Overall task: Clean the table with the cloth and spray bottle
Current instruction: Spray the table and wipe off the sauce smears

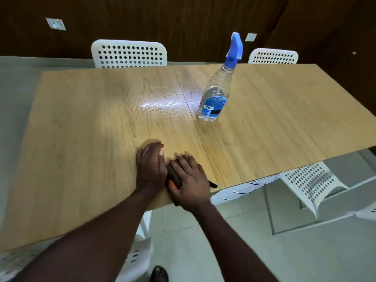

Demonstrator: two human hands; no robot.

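A dark cloth (174, 177) lies at the near edge of the wooden table (85, 123), mostly hidden under my hands; one corner pokes out at the right. My right hand (188, 181) lies flat on top of it with straight fingers. Beside it, my left hand (150, 162) rests on the table and touches the cloth's left side. A clear spray bottle (216, 92) with a blue trigger head and blue label stands upright further back, right of the table's centre seam, apart from both hands.
White perforated chairs stand behind the table (129, 53) (272, 56), at the right (309, 180), and below the near edge (134, 259). A glossy patch (162, 103) shines near the table's middle. Pale tiled floor surrounds the table.
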